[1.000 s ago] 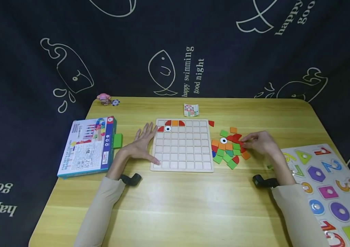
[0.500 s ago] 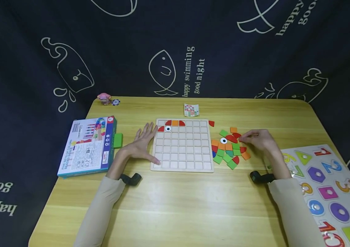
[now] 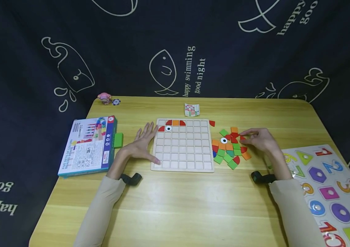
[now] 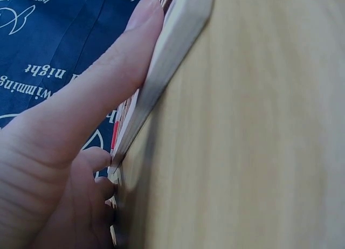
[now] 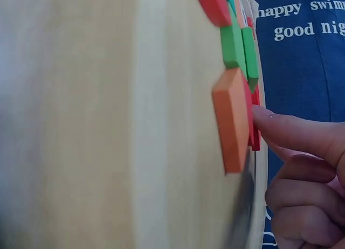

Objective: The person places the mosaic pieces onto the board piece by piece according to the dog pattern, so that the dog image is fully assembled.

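Note:
A square wooden grid board [image 3: 182, 145] lies mid-table; its upper left cells hold several red and orange tiles and one white eye tile [image 3: 168, 128]. My left hand [image 3: 141, 144] is spread along the board's left side. Its thumb [image 4: 108, 79] rests on the board's edge in the left wrist view. To the right of the board is a loose pile of green, orange, red and blue tiles [image 3: 228, 146]. At its upper right edge, my right hand [image 3: 259, 140] pinches a small red tile [image 3: 242, 138] between thumb and index finger. The fingers partly hide that tile.
A small picture card [image 3: 191, 110] lies behind the board. One red tile [image 3: 212, 123] lies at its upper right corner. Left are a boxed toy set [image 3: 88, 145] and a green block [image 3: 118, 140]. A number puzzle board [image 3: 329, 185] lies right; a pink figurine [image 3: 104, 98] stands far left.
My right hand has moved slightly up and back at the pile's upper right. The red tiles there have shifted and spread apart. My left hand has stayed in place.

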{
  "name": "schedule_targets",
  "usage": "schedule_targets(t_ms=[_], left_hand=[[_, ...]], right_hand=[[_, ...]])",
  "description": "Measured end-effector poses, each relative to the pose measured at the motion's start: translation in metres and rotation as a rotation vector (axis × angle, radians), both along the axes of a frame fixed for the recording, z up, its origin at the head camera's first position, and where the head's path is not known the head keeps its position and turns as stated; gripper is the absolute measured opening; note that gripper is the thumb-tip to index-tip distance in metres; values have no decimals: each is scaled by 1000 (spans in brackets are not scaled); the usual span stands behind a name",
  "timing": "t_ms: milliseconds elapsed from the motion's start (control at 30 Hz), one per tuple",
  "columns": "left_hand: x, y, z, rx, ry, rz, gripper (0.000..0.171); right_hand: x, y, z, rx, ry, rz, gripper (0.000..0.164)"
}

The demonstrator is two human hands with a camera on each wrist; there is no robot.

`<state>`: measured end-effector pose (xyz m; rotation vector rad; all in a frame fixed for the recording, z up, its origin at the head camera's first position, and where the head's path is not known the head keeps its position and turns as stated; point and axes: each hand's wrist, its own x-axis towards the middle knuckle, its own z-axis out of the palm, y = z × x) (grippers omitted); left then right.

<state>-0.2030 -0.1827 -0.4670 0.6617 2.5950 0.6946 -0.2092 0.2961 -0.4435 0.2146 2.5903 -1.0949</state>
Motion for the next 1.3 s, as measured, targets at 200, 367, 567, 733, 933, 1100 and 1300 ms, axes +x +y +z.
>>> schedule_targets(t_ms=[200, 367, 567, 733, 933, 1100, 1300], left_hand=[[0, 0, -1, -6, 5, 1, 143], [1, -1, 0, -11, 13, -2, 144], [1, -2, -1, 1, 7, 3, 143], [1, -1, -2, -13, 22, 1, 144], [-1, 5, -1, -6, 36, -20, 144], [0, 5, 0, -17, 39, -17, 145], [0, 0, -1, -4, 26, -3, 146]], right_hand=[[0, -4, -1, 91, 117, 6, 35], [2, -17, 8, 94, 147, -3, 37], [-6, -85, 31, -66, 158, 85, 32], [-19, -168, 26, -153, 143, 188, 20], [-37, -227, 2, -157, 156, 163, 15], [-44, -236, -2, -124, 153, 124, 15], [-51, -233, -1, -140, 154, 170, 20]])
